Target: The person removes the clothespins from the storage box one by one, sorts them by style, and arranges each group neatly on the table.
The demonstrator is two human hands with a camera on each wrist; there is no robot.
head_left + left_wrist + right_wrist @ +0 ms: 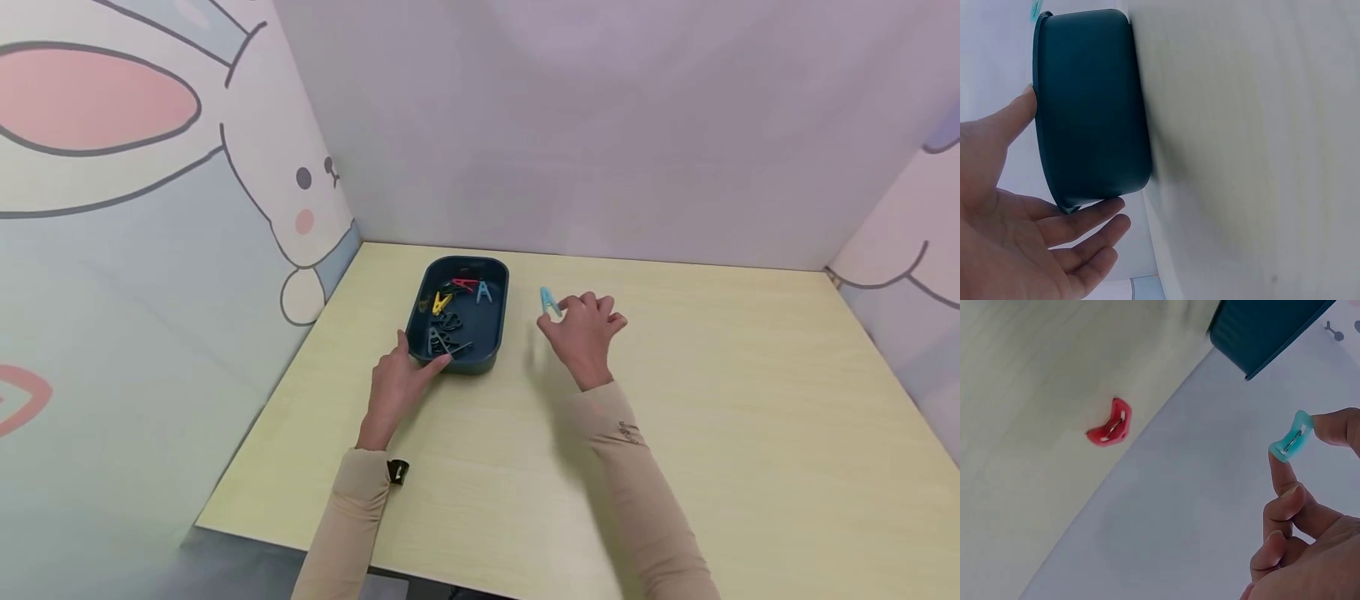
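Note:
My left hand (392, 385) holds the near left corner of a dark teal plastic bin (491, 337), thumb on the rim and fingers along its side. Inside lie a red clothespin (465, 284), a yellow clothespin (441, 303), a light blue clothespin (483, 292) and several dark clips (450, 322). To the right of the bin, my right hand (585, 337) pinches another light blue clothespin (1292, 439) by its two ends, between thumb and index finger, raised over the table. The other fingers of that hand are bent.
A second red clothespin (1112, 425) lies on the table in the right wrist view. The pale wooden table (750, 433) meets a plain wall (600, 150) at the back. On the left stands a wall with a cartoon rabbit (262, 192).

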